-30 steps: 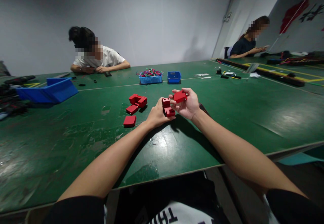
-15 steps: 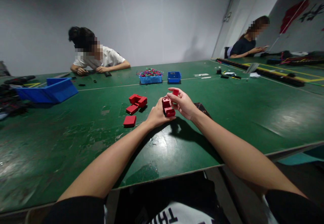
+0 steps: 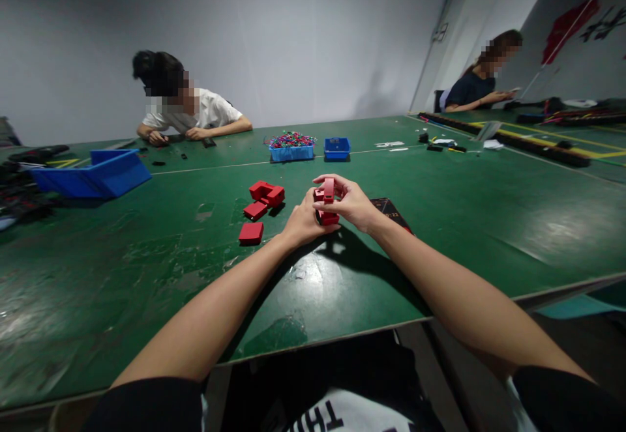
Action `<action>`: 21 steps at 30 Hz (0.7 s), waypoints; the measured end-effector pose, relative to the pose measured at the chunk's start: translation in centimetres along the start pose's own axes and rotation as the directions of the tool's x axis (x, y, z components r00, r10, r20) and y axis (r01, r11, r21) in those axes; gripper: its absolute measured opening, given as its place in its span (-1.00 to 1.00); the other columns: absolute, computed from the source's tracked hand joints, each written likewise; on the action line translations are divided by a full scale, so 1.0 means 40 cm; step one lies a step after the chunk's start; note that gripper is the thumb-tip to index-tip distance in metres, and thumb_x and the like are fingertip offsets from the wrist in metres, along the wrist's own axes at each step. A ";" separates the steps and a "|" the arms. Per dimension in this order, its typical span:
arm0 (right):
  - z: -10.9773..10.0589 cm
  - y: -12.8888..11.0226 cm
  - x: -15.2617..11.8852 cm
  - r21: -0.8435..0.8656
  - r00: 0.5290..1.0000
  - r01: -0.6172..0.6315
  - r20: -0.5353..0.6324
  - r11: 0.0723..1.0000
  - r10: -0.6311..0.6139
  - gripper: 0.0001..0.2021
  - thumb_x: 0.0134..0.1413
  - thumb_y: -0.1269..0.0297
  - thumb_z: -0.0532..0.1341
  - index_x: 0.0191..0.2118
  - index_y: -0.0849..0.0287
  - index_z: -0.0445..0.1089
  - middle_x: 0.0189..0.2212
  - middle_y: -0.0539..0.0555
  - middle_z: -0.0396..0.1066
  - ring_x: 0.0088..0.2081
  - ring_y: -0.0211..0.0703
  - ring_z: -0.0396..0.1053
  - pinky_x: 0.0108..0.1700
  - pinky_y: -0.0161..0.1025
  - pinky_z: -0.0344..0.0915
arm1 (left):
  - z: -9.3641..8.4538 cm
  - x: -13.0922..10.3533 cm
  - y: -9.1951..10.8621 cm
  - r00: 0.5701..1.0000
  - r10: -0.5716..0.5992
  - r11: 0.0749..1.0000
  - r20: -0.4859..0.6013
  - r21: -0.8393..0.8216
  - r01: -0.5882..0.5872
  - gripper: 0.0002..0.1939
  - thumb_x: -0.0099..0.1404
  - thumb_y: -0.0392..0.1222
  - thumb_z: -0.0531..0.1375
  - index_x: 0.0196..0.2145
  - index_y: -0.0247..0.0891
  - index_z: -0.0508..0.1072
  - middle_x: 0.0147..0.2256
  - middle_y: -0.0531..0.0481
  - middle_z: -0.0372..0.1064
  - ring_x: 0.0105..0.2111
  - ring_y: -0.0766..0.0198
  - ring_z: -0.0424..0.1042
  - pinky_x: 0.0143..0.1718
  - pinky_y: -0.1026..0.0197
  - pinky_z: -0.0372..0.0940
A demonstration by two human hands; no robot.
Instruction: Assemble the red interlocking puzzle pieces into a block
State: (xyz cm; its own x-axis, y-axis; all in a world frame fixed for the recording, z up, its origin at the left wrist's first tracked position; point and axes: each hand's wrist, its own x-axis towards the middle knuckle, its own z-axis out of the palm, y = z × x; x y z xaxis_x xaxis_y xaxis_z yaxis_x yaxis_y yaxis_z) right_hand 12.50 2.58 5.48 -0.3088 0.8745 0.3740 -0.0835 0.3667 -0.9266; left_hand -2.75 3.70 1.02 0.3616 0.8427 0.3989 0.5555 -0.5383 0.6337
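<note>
Near the middle of the frame, we have our left hand [image 3: 299, 222] wrapped around a red block [image 3: 330, 220], its fingers closed about the left side, and our right hand [image 3: 354, 206] beside it. The fingers of the right hand are pinched on a small red piece [image 3: 329, 188], thumb below and fingertips above, which we hold in front of the block's upper part; we cannot tell whether the two touch. Just left of our hands, on the green desk [image 3: 469, 223], we see a notched red part [image 3: 267, 191], a flat red piece [image 3: 255, 210] touching or very near it, and a square red piece [image 3: 251, 232] apart, nearer the bottom. A dark phone-like slab [image 3: 389, 210] lies partly behind our right wrist. Above centre we have a light blue tray [image 3: 292, 153] heaped with coloured wires and, just right of it, a blue bin [image 3: 337, 150]; a larger blue bin [image 3: 98, 176] sits at the left. A person in white [image 3: 210, 111] leans on the desk at upper left.
</note>
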 end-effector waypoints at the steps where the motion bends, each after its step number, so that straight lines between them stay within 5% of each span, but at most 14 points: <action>1: -0.002 0.003 0.001 -0.037 1.000 0.019 0.008 0.999 -0.019 -0.44 -0.28 0.22 0.49 -0.05 0.10 0.41 -0.26 0.01 0.46 -0.23 -0.14 0.42 -0.11 -0.17 0.37 | -0.001 -0.001 0.003 1.000 -0.009 1.000 0.004 -0.006 0.009 -0.10 -0.05 -0.03 0.45 0.16 -0.19 0.12 0.14 -0.19 0.28 0.09 -0.07 0.41 0.11 -0.09 0.34; 6: -0.006 0.013 0.001 -0.448 0.978 0.178 -0.017 0.876 -0.208 -0.51 -0.16 0.16 0.44 -0.03 0.08 0.46 -0.21 0.06 0.43 -0.25 -0.13 0.38 -0.15 -0.17 0.33 | -0.003 -0.001 0.007 0.999 -0.041 0.999 0.010 -0.011 0.042 -0.07 -0.06 -0.01 0.45 0.17 -0.16 0.10 0.14 -0.17 0.28 0.07 -0.06 0.43 0.09 -0.08 0.36; 10: -0.001 0.004 -0.005 -0.628 0.958 0.171 -0.076 0.759 -0.278 -0.55 -0.16 0.04 0.43 -0.11 0.11 0.47 -0.25 0.09 0.45 -0.26 -0.08 0.38 -0.16 -0.16 0.30 | 0.002 0.000 -0.002 1.000 -0.029 1.000 0.002 -0.011 0.029 -0.07 -0.05 0.01 0.45 0.18 -0.20 0.11 0.16 -0.21 0.26 0.11 -0.08 0.40 0.13 -0.09 0.32; 14: 0.002 -0.012 -0.009 -0.672 0.955 0.067 -0.170 0.737 -0.242 -0.55 -0.15 -0.09 0.40 -0.24 0.15 0.40 -0.37 0.05 0.44 -0.35 -0.11 0.35 -0.26 -0.21 0.25 | 0.005 -0.002 -0.008 0.999 -0.033 0.999 0.012 0.005 0.033 -0.02 -0.03 0.02 0.44 0.23 -0.24 0.05 0.20 -0.26 0.23 0.13 -0.11 0.38 0.14 -0.10 0.30; 21: -0.019 0.016 0.010 -0.521 0.934 -0.033 -0.321 0.853 -0.159 -0.56 -0.02 -0.19 0.28 -0.34 0.12 0.29 -0.51 -0.03 0.37 -0.48 -0.21 0.27 -0.37 -0.25 0.19 | -0.001 -0.004 -0.002 0.999 -0.035 0.999 0.017 0.031 0.034 0.01 -0.04 0.05 0.44 0.22 -0.27 0.04 0.14 -0.28 0.29 0.09 -0.12 0.41 0.10 -0.11 0.33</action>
State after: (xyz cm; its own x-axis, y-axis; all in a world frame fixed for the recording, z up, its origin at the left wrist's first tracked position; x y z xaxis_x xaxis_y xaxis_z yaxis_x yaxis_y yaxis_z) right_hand 13.06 3.39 5.07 0.0288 0.8599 0.5097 0.4327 0.4489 -0.7818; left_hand -2.88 3.60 0.94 0.3547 0.8607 0.3653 0.5902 -0.5091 0.6265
